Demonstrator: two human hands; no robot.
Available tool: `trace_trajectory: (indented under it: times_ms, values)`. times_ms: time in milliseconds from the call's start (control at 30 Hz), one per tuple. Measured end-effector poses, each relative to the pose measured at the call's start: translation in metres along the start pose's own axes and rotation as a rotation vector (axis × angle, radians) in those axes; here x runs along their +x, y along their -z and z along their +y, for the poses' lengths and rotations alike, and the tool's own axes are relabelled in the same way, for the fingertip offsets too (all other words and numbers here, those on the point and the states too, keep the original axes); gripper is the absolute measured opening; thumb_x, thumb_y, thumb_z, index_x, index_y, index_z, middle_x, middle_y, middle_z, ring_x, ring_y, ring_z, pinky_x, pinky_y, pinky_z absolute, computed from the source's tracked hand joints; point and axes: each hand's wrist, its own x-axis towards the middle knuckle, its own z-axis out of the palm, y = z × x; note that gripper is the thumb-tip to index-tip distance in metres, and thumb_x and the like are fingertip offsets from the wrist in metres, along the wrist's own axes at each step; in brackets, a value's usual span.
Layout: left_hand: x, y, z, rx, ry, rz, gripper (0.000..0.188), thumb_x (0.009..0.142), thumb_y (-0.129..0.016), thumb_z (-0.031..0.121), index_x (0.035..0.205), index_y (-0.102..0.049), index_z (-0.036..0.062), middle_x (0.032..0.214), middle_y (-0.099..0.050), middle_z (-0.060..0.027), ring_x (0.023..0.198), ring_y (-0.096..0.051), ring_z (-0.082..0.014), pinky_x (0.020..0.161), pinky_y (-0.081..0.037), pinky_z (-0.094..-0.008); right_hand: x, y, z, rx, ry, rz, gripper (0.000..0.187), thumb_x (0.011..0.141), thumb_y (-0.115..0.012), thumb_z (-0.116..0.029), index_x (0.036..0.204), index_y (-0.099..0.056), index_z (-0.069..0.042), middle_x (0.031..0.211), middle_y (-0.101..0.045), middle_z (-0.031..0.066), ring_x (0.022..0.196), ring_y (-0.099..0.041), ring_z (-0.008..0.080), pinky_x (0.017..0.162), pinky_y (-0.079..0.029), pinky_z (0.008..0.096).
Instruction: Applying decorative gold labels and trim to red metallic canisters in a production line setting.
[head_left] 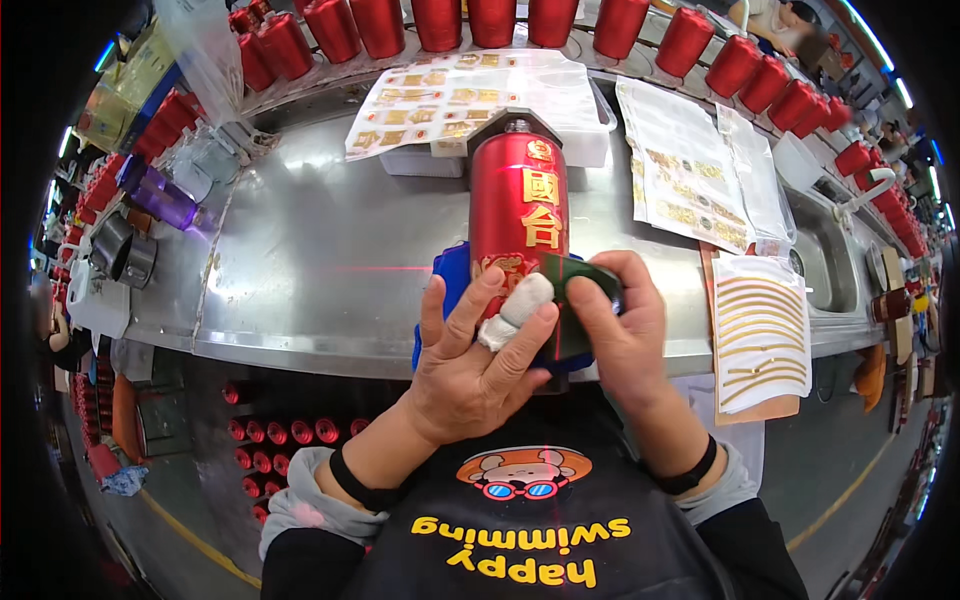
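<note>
A red bottle [497,205] with gold lettering lies in front of me, its neck pointing away, against a dark angular support [548,128]. Blue cloth [452,268] shows beside its lower part. My left hand [455,380] rests over the bottle's lower end, fingers stretched and spread; one finger is wrapped in white material [528,298]. Between the thumb and bent fingers of my right hand [632,325] is a dark green flat piece [572,335], its edge at the bottle's lower right side. My fingers cover part of the gold decoration there.
Gold decal sheets [430,100] lie over white trays [425,162] behind the bottle, and more sheets [685,165] lie right. Gold strips sit on white paper [762,375] near a sink [825,265]. Red bottles [437,22] line the far edge. A purple bottle [160,195] stands left.
</note>
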Motion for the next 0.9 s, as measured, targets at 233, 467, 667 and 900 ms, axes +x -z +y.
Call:
trace_trajectory:
  times_ms: [233, 467, 667, 900]
  values:
    - [-0.018, -0.007, -0.014, 0.056, 0.067, 0.006, 0.047, 0.093, -0.055, 0.017, 0.135, -0.05, -0.0028, 0.136, -0.053, -0.019, 0.134, -0.039, -0.0424, 0.114, -0.016, -0.0576, 0.004, 0.03, 0.022, -0.307, 0.056, -0.024, 0.025, 0.09, -0.066, -0.019, 0.104, -0.056, -0.001, 0.08, -0.065, 0.0109, 0.074, -0.061, 0.0146, 0.067, -0.05, 0.0302]
    - [-0.031, -0.016, -0.024, -0.198, 0.181, 0.144, 0.045, 0.099, -0.048, 0.014, 0.138, -0.043, -0.006, 0.142, -0.045, -0.0233, 0.137, -0.037, -0.0378, 0.112, -0.029, -0.0464, 0.019, 0.17, -0.024, -1.185, 0.533, -0.02, 0.041, 0.075, -0.051, 0.013, 0.112, -0.061, -0.002, 0.136, -0.053, 0.0196, 0.117, -0.055, 0.0334, 0.096, -0.046, 0.0386]
    - [-0.02, -0.025, -0.019, -0.233, 0.152, 0.16, 0.046, 0.099, -0.046, 0.009, 0.141, -0.038, -0.007, 0.143, -0.044, -0.0231, 0.137, -0.037, -0.0353, 0.112, -0.031, -0.043, 0.077, 0.302, -0.02, -1.461, -0.069, -0.369, 0.038, 0.082, -0.065, -0.005, 0.12, -0.061, -0.006, 0.131, -0.056, 0.019, 0.118, -0.055, 0.0333, 0.1, -0.044, 0.0398]
    - [-0.027, -0.025, -0.019, -0.249, 0.264, 0.157, 0.049, 0.096, -0.049, 0.009, 0.141, -0.039, -0.0067, 0.141, -0.045, -0.0233, 0.135, -0.038, -0.0374, 0.111, -0.031, -0.0434, 0.104, 0.283, -0.025, -1.512, -0.287, -0.422, 0.044, 0.076, -0.077, -0.031, 0.108, -0.062, -0.006, 0.107, -0.063, 0.0134, 0.098, -0.06, 0.0279, 0.085, -0.047, 0.0356]
